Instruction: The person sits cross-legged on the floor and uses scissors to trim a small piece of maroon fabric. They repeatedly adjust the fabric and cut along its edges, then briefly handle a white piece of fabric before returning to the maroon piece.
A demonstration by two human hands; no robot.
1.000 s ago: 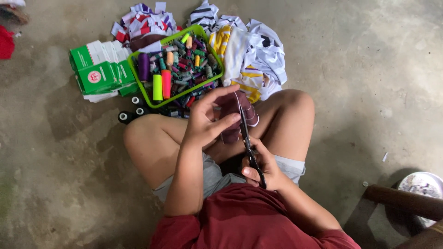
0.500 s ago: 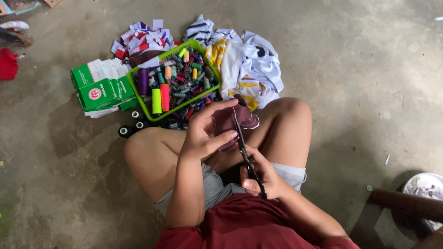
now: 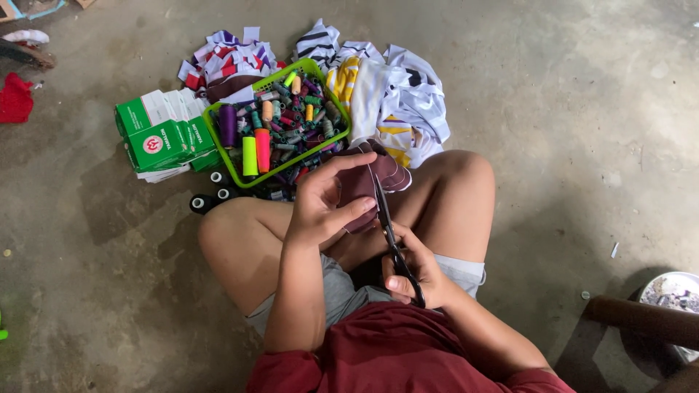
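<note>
I sit cross-legged on a concrete floor. My left hand [image 3: 324,200] grips a maroon piece of cloth [image 3: 364,185] with white stripes above my knees. My right hand [image 3: 415,273] holds black scissors [image 3: 386,229] by the handles. The blades point away from me and run along the cloth's right edge, beside my left thumb. Just beyond the cloth stands a green basket [image 3: 218,142] filled with several thread spools.
Green boxes [image 3: 160,135] lie left of the basket, with black spools [image 3: 200,202] near my left knee. Heaps of cloth scraps [image 3: 229,58] and striped fabric [image 3: 400,94] lie behind. A wooden chair leg [image 3: 641,320] and a bowl [image 3: 673,295] are at the lower right.
The view shifted slightly. My hands stay on the cloth and scissors, with the blades still at the cloth's edge.
</note>
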